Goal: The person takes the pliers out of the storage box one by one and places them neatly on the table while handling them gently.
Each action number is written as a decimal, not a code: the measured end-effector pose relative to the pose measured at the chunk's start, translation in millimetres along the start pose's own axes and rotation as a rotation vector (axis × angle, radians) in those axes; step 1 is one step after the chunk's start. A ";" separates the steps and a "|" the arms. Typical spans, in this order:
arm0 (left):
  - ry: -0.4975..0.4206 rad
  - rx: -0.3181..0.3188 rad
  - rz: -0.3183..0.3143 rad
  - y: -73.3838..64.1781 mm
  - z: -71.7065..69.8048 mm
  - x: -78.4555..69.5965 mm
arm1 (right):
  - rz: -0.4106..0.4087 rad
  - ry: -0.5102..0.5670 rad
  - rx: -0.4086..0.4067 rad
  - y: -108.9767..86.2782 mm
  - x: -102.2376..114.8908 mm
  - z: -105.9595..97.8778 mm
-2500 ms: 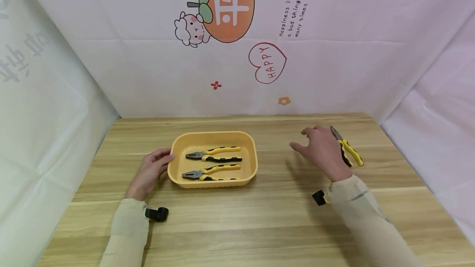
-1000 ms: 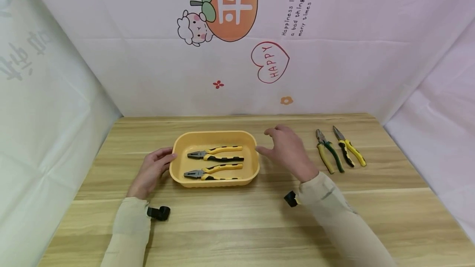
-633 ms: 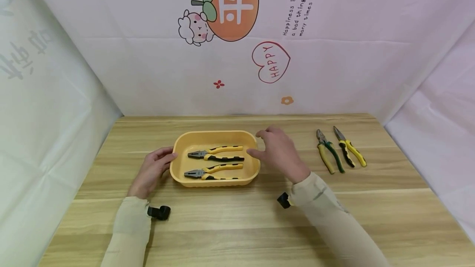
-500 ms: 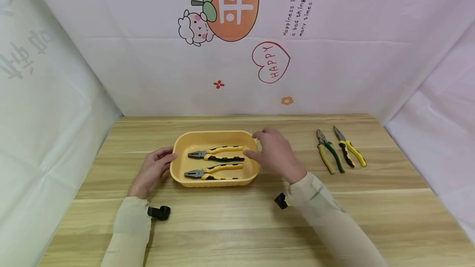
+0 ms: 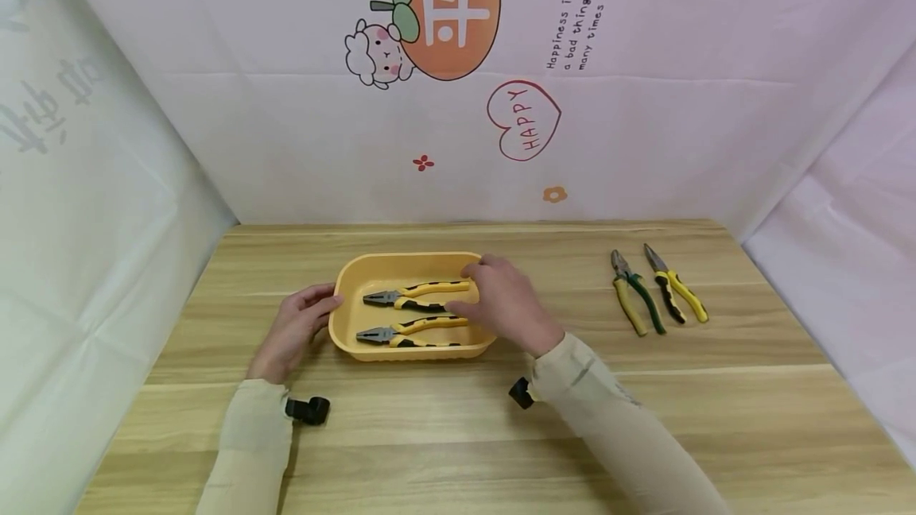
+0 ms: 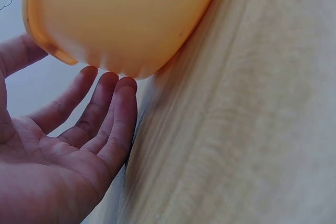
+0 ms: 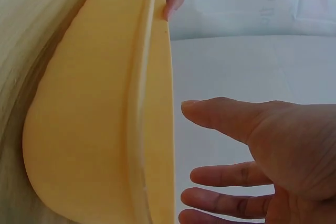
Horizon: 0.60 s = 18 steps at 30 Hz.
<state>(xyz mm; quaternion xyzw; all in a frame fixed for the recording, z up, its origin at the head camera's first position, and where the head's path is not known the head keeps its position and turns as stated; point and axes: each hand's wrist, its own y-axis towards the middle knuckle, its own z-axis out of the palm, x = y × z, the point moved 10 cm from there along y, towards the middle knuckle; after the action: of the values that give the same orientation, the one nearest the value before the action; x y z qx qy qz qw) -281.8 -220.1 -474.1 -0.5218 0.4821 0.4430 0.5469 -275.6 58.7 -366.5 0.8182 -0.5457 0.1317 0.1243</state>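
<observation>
A shallow yellow plastic basket [image 5: 401,355] stands on the table, holding two combination pliers with yellow-black handles, the back pair [image 5: 382,298] and the front pair [image 5: 375,335]. My left hand [image 5: 289,331] holds the basket's left end, thumb over the rim and fingertips against the outer wall, as the left wrist view shows. Above the basket's right end hovers my right hand [image 5: 504,304], thumb and fingers spread with nothing between them. It covers the handle ends of the back pliers and part of the right rim. In the right wrist view the fingers point over the rim.
To the right lie diagonal-nosed pliers with green handles [image 5: 635,292] and, beside them, long-nose pliers with yellow-black handles [image 5: 674,284]. A white printed cloth [image 5: 300,157] walls the wooden table [image 5: 429,435] at the back and sides.
My right hand has moved left, from beside the two pliers at the right to over the basket's right end. The left hand keeps its hold, and the basket has stayed in place.
</observation>
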 end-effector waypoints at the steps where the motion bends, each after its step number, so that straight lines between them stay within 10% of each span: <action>1: 0.000 -0.001 0.001 -0.1 0.2 -0.3 | -0.003 -0.003 0.004 0.7 1.6 2.1; 18: -0.005 -0.011 -0.016 -3.5 1.3 -3.6 | -0.048 0.060 0.066 5.9 13.0 36.7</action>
<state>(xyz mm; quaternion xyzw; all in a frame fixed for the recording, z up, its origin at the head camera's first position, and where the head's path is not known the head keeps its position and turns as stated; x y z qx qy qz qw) -278.7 -218.9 -470.1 -0.5273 0.4743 0.4426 0.5488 -273.3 32.6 -395.9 0.8302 -0.5175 0.1712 0.1169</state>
